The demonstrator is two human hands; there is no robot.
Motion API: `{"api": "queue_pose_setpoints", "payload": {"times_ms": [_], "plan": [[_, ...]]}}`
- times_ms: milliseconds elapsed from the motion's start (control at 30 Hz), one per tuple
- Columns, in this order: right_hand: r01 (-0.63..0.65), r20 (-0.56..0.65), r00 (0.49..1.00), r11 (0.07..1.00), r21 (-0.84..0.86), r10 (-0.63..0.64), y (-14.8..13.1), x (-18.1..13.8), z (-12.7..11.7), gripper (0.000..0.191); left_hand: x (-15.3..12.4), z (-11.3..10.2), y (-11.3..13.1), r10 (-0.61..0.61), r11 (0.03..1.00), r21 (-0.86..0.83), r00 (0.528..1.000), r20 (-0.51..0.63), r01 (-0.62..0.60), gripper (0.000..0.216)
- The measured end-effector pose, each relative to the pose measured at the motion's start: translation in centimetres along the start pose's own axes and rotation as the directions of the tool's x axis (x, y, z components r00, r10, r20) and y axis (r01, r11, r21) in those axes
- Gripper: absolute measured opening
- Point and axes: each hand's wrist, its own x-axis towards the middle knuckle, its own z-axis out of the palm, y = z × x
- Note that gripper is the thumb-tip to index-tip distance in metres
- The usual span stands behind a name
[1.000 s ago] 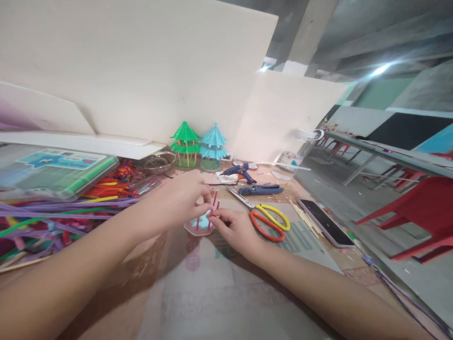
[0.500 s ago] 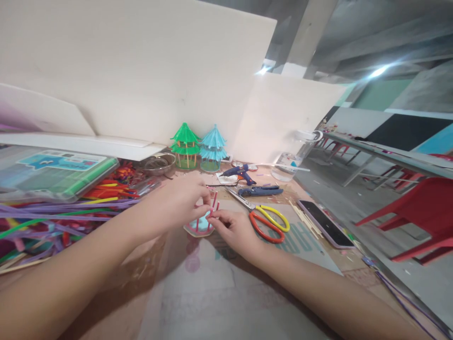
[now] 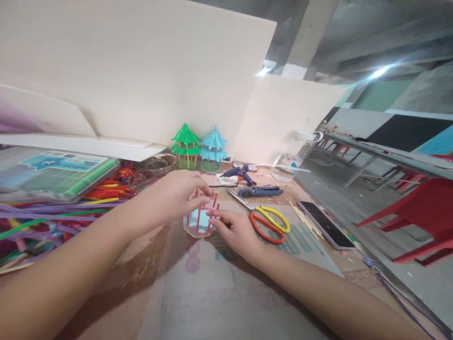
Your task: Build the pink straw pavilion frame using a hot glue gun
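Easing back, your loosened left hand (image 3: 179,193) bares the top bar (image 3: 206,208) of the pink frame (image 3: 198,222) your right hand (image 3: 236,231) pinches.

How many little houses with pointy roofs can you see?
2: a green, two-tiered model pagoda stands before the upright white board, and a light-blue, two-tiered pagoda just to its right.
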Motion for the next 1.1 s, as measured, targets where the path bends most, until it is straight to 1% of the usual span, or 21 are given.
{"api": "queue_pose_setpoints", "payload": {"times_ms": [67,200,267,300,367,433,500,533,567,600,633,667,700,767,833,933,1000,1100], "plan": [[0.013,-0.025,1.0,0.999,0.037,-0.012,-0.2,-0.2,-0.2,0.029,-0.1,-0.6,0.2,-0.053,0.999,0.008,0.998,-0.021,0.053,0.024],[0.06,-0.161,0.986,0.992,0.114,-0.041,-0.4,-0.2,-0.9,0.021,-0.4,-1.3,0.5,-0.105,0.994,0.022,0.993,-0.054,0.107,0.026],[0.052,-0.203,0.979,0.99,0.134,-0.024,-0.1,0.1,-1.2,0.02,-0.4,-1.3,0.0,-0.154,0.988,0.008,0.985,-0.082,0.155,0.029],[0.04,-0.203,0.979,0.99,0.137,-0.012,0.1,0.3,-1.3,0.019,-0.4,-1.2,-0.4,-0.186,0.982,-0.003,0.979,-0.089,0.186,0.032],[0.014,-0.165,0.986,0.991,0.129,0.008,0.7,0.6,-1.4,0.014,-0.6,-0.4,-1.7,-0.244,0.97,-0.022,0.966,-0.089,0.243,0.038],[0.007,-0.096,0.995,0.993,0.119,0.004,1.3,0.9,-1.4,0.017,-1.2,0.8,-3.5,-0.244,0.97,-0.021,0.968,-0.064,0.244,0.045],[0.02,-0.034,0.999,0.995,0.101,-0.016,1.7,0.9,-1.2,0.023,-2.3,2.3,-5.2,-0.195,0.981,0.018,0.981,-0.003,0.195,0.055],[0.026,-0.016,1.0,0.996,0.082,-0.025,1.8,0.9,-1.1,0.024,-2.9,3.0,-5.9,-0.165,0.986,0.019,0.986,0.01,0.165,0.057],[0.029,-0.005,1.0,0.998,0.055,-0.028,1.9,0.9,-1.0,0.025,-3.6,3.7,-6.4,-0.123,0.992,0.009,0.992,0.03,0.123,0.064],[0.028,0.001,1.0,0.999,0.023,-0.028,2.0,0.9,-0.9,0.025,-4.2,4.3,-6.7,-0.087,0.996,-0.01,0.995,0.048,0.088,0.076],[0.024,0.006,1.0,1.0,-0.011,-0.024,2.0,1.0,-0.7,0.025,-4.7,4.7,-6.8,-0.077,0.997,-0.026,0.996,0.056,0.078,0.088],[0.018,0.013,1.0,0.999,-0.042,-0.018,2.1,1.0,-0.6,0.025,-5.1,5.1,-6.7,-0.075,0.996,-0.048,0.996,0.058,0.078,0.097],[0.009,0.023,1.0,0.998,-0.066,-0.007,2.1,1.1,-0.6,0.025,-5.3,5.5,-6.6,-0.069,0.994,-0.078,0.996,0.059,0.073,0.101],[-0.013,0.043,0.999,0.995,-0.094,0.017,2.2,1.5,-0.6,0.022,-5.4,6.1,-5.9,-0.055,0.987,-0.15,0.996,0.066,0.065,0.091],[-0.033,0.045,0.998,0.995,-0.099,0.037,2.5,2.0,-0.8,0.019,-5.0,6.8,-5.2,-0.08,0.976,-0.199,0.995,0.065,0.092,0.077],[-0.058,0.017,0.998,0.994,-0.088,0.06,3.1,2.9,-1.3,0.019,-4.0,8.2,-4.6,-0.157,0.965,-0.211,0.988,0.011,0.155,0.07],[-0.075,-0.005,0.997,0.994,-0.083,0.075,3.5,3.4,-1.6,0.019,-3.3,9.0,-4.5,-0.163,0.964,-0.216,0.986,-0.036,0.152,0.063],[-0.086,-0.02,0.996,0.994,-0.074,0.085,3.9,3.8,-1.8,0.018,-2.7,10.0,-4.7,-0.177,0.962,-0.224,0.982,-0.066,0.158,0.058]]}}
